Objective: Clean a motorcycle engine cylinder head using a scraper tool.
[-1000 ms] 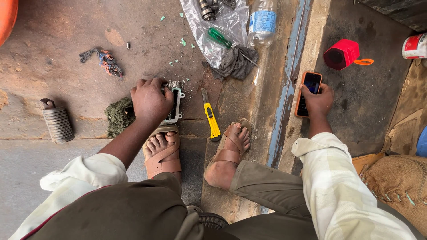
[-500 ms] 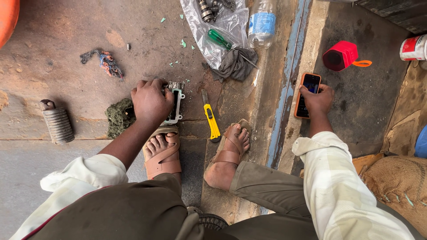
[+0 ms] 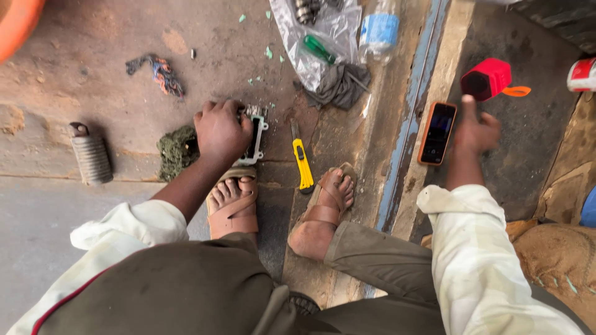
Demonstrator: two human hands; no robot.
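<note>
- My left hand is pressed down on a small grey metal housing that lies on the concrete floor. The fingers curl over its top and left side, so the grip is clenched on the part. Only its right edge and lower corner show past my knuckles.
- The housing sits just beyond the toes of my left sandal, with a wad of green mesh touching or just beside it on the left.
- My right hand hovers loosely above the ground, fingers half curled, thumb up, holding nothing. It looks slightly blurred.
- The orange-cased phone lies flat, screen up, just left of that hand, out of its grip. I cannot tell whether a fingertip touches its edge.
- A yellow utility knife lies between the housing and my right sandal, pointing away from me, near the left hand but apart from it.
- Farther off: a ribbed black rubber sleeve to the left, a clear plastic bag with a green-handled screwdriver on it, a grey rag, a plastic water bottle, and a red cup beyond the phone.
</note>
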